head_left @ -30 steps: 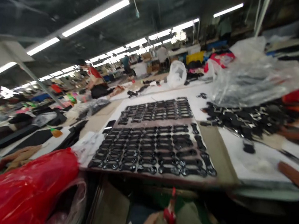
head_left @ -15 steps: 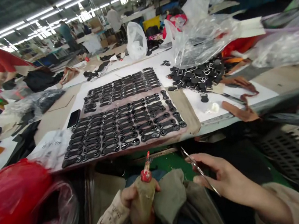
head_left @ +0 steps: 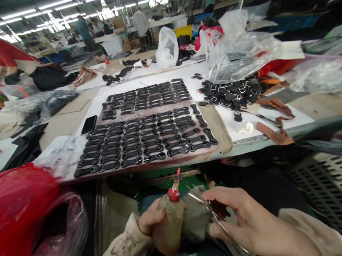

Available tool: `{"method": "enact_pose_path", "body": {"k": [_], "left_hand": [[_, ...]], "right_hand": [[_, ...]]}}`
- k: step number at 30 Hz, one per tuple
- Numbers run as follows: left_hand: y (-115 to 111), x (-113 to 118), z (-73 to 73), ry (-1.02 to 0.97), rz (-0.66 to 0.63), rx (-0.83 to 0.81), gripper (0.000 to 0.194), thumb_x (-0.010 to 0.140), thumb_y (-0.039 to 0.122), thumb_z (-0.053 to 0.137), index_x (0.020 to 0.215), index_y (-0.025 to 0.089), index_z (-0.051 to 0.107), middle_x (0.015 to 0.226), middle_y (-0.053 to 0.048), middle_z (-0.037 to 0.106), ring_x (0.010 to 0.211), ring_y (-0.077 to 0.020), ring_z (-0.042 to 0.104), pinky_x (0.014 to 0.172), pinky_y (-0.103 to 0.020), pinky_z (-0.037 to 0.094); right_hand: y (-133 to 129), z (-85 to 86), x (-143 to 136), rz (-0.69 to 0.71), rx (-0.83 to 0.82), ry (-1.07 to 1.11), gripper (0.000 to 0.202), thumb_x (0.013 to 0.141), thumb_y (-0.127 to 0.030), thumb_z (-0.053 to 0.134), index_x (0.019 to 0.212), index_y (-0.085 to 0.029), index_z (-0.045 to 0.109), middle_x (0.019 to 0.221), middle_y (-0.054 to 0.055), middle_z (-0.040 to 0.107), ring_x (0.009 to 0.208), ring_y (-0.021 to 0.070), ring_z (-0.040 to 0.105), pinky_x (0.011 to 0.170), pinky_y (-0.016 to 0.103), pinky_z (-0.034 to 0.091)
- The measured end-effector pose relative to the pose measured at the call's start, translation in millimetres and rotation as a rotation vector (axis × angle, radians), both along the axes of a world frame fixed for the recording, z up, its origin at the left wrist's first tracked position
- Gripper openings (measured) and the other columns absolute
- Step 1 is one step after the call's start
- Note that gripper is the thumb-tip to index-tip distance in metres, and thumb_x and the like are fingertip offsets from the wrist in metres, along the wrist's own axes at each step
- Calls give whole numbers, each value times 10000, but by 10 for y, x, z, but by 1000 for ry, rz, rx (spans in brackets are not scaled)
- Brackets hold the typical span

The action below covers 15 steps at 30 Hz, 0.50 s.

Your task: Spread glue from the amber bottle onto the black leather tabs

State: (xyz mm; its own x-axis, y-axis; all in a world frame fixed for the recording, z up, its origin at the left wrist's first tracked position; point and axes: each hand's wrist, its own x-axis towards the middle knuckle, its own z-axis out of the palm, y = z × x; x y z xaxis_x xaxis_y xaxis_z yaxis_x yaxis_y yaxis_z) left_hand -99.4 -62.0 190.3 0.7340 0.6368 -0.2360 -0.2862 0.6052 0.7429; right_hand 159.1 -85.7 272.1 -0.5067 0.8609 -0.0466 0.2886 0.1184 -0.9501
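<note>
Got my left hand [head_left: 150, 219] curled round the squeeze bottle [head_left: 169, 227], red nozzle [head_left: 174, 193] up, probably against drips, just my side of the tab board [head_left: 154, 109]. Right hand [head_left: 245, 219] pinches tweezers [head_left: 226, 231], same side. Black tabs [head_left: 154, 156] sit in rows on the board, likely for easy reach.

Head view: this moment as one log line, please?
left hand: holds squeeze bottle; right hand: holds slim metal tool; ahead: black strap pieces in rows

Left hand [head_left: 152, 219]: curled, on the near side of the desk [head_left: 249, 144].
Right hand [head_left: 239, 217]: pinching, same side of the desk.
</note>
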Motion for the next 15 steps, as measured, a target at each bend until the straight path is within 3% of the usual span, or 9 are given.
{"method": "enact_pose_path", "body": {"k": [4,8,15], "left_hand": [[-73,116,15,-30,78,42,522,665,472,745,1052,125,693,824,-62,677,706,-159,621,631,-236,469],[-132,179,63,-36,84,59,494,687,451,738,1054,127,674,850,-59,658,726,-151,598,649,-234,457],[-127,237,98,26,78,80,524,682,460,732,1058,105,650,829,-76,634,710,-169,570,625,-253,431]], "right_hand": [[-69,-92,-107,-27,-286,257,390,856,-510,641,1004,-149,637,783,3,535,666,112,455,584,224,369],[-94,-213,-128,-70,-456,420,535,820,-613,640,1039,-126,603,765,-8,489,634,88,400,561,204,346],[-141,-241,-95,-75,-549,567,603,783,-679,635,993,-117,581,702,-13,491,562,70,400,517,190,321]]}}
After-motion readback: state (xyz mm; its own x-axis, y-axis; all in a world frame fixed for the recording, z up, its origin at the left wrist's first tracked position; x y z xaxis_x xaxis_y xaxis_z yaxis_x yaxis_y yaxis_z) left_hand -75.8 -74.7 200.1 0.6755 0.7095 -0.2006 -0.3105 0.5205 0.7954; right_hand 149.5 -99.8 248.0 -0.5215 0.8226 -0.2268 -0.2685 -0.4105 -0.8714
